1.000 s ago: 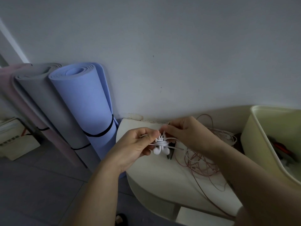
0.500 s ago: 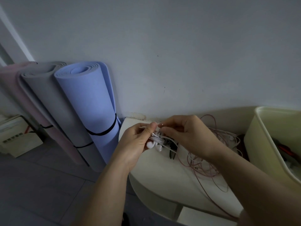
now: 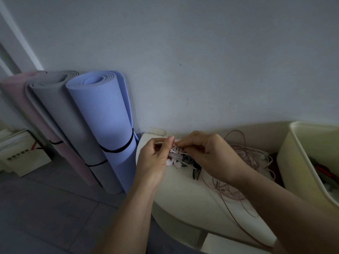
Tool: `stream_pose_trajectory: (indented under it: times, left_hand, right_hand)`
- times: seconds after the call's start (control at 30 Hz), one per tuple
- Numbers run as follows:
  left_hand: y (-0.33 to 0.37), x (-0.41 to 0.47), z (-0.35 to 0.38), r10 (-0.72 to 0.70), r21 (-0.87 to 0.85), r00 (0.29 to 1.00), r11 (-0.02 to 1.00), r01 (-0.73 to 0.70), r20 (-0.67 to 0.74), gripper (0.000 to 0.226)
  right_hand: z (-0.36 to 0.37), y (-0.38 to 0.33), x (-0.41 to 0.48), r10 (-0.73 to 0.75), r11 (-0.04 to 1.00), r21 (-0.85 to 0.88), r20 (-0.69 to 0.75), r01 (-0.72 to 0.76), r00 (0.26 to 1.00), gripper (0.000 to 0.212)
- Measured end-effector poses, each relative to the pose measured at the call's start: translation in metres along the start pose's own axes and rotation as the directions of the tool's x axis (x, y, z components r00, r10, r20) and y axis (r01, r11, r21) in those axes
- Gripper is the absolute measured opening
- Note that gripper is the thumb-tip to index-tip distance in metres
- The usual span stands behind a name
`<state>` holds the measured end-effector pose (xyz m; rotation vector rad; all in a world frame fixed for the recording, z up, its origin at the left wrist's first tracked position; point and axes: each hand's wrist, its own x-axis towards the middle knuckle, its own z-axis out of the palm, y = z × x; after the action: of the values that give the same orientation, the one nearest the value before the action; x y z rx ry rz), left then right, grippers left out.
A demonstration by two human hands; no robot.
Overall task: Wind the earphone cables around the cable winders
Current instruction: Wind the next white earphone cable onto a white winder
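No text, brand or number can be read. The only marking is a row of small dark characters on the side of a pale box standing on the floor at the left, too small and blurred to make out.

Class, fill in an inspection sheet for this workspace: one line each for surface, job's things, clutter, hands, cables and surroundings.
Surface: cream table, rounded front edge, against the wall.
Job's things: white earphones, cable bunched in loops, held above the table; winder not discernible.
Clutter: small black item on the table; cream bin at right, something red inside.
Hands: left hand grips the earphones; right hand pinches their cable.
Cables: pink cable, loose tangle on the table.
Surroundings: blue mat, grey mat and pink mat, rolled, leaning on the wall.
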<state>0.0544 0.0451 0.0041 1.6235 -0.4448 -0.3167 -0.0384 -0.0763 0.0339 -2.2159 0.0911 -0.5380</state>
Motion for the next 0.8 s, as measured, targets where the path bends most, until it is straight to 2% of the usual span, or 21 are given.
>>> stream_pose_trajectory:
  times: [0.2, 0.33, 0.43, 0.53, 0.63, 0.8]
  left_hand:
    - [-0.001, 0.000, 0.006, -0.039, -0.045, 0.999, 0.998, 0.038, -0.013, 0.052]
    - [0.000, 0.007, 0.014, -0.138, -0.219, 0.990, 0.967, 0.131, -0.017, 0.067]
    - [0.003, 0.008, 0.020, -0.169, -0.281, 0.985, 0.945, 0.167, 0.015, 0.066]
    - [0.008, 0.007, 0.023, -0.187, -0.308, 0.982, 0.933, 0.185, 0.025, 0.060]
    - [0.013, -0.001, 0.030, -0.185, -0.358, 0.980, 0.912, 0.198, 0.071, 0.041]
    - [0.020, -0.018, 0.048, -0.161, -0.352, 0.977, 0.914, 0.202, 0.141, 0.020]
  right_hand:
    - [0.004, 0.001, -0.003, 0.044, 0.998, 0.051, -0.024, -0.043, 0.999, 0.026]
    - [0.004, 0.000, -0.003, 0.164, 0.965, 0.228, -0.138, -0.130, 0.977, 0.028]
    - [-0.004, -0.001, -0.003, 0.221, 0.934, 0.310, -0.109, -0.178, 0.969, 0.026]
    - [-0.012, 0.001, -0.009, 0.163, 0.980, 0.132, -0.133, -0.146, 0.978, 0.028]
    - [-0.022, 0.001, -0.017, 0.099, 0.989, -0.092, -0.142, -0.112, 0.985, 0.026]
    - [-0.043, 0.003, -0.032, 0.113, 0.966, -0.212, -0.164, -0.147, 0.980, 0.019]
